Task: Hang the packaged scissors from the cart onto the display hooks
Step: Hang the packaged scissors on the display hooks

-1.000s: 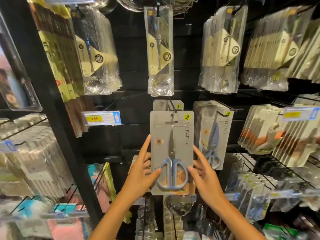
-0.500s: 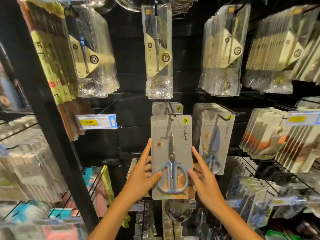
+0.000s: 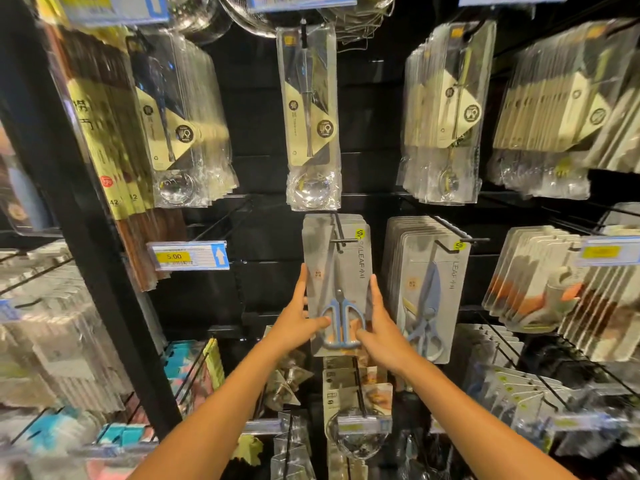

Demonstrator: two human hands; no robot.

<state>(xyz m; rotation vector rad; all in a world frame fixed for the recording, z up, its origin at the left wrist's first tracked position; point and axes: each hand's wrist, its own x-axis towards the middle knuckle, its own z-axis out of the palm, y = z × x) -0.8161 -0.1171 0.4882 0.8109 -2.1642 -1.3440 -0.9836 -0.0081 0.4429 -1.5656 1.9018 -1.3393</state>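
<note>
1. Scissors pack is being held between both hands in front of the black display wall, its upper part now up at the hook; a second ago its top edge sat lower, beneath the hook's tip.
2. Left hand is gripping the pack's left edge, fingers straight up along the side and thumb pressing across the front by the blue handles.
3. Right hand is gripping the right edge the same way, fingers pointing up and thumb curling onto the card's lower front.
4. Both forearms are reaching further up and forward than a moment ago, so the hands look smaller and higher in view.
5. Whether the hook is already passing through the pack's hanging slot cannot be told; the wire is crossing in front of the card's top.
6. Just right of it, a stack of similar scissors cards is hanging on its own hook.
7. Above, a bagged ladle is hanging, and to the left a yellow price tag is showing 5.00.
</note>
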